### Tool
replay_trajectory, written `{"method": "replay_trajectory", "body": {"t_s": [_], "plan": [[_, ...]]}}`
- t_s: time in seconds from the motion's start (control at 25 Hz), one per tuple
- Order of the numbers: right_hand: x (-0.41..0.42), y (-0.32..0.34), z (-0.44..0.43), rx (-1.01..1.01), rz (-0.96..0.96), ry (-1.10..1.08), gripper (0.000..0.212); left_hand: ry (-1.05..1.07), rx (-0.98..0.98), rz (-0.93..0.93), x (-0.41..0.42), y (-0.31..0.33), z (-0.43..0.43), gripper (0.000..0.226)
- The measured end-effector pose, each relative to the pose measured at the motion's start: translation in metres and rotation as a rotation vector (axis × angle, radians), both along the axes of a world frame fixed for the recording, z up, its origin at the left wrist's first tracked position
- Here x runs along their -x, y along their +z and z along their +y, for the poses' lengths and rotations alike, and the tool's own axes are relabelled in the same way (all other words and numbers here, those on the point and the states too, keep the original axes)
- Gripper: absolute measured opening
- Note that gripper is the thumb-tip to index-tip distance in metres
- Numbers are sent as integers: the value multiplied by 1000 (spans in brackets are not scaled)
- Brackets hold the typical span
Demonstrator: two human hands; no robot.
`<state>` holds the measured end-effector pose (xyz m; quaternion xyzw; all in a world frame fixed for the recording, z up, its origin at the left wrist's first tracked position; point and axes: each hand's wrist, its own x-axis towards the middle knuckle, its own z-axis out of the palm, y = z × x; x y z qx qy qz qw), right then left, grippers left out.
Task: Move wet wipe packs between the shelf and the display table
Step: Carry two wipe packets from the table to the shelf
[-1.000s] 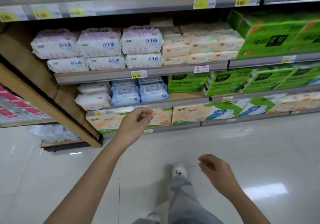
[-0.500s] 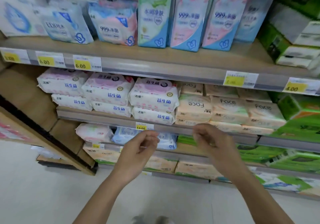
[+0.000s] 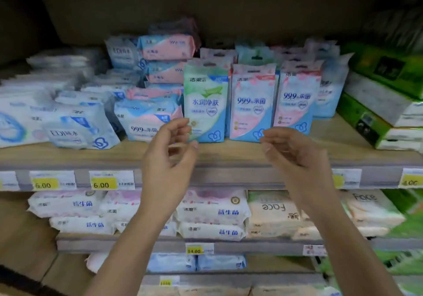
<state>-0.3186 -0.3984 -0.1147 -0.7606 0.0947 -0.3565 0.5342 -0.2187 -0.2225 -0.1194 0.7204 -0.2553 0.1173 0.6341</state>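
While both hands hover before the top shelf (image 3: 68, 156), I judge this the reach for an upright wet wipe pack; next I need a clean closing grip around one. My left hand (image 3: 169, 156) is half-curled and empty, fingertips (image 3: 185, 122) at the lower corner of the green pack (image 3: 206, 103); whether they touch, I cannot tell. My right hand (image 3: 295, 154), loosely curled, holds nothing just below the pink pack (image 3: 253, 103).
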Motion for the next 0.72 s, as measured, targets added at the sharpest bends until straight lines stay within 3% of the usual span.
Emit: {"method": "replay_trajectory", "body": {"t_s": [0.2, 0.36, 0.52, 0.72], "plan": [[-32, 2, -3, -9, -11, -178, 20, 73, -218, -107, -27, -5, -28, 60], [-54, -5, -11, 173, 82, -311, 38, 144, -256, -120, -26, -8, -46, 78], [-67, -6, -13, 254, 212, -331, 61, 170, -242, -123, -24, -11, -57, 81], [-73, -8, -10, 177, 159, -385, 62, 274, -203, -127, -27, -7, -66, 78]]}}
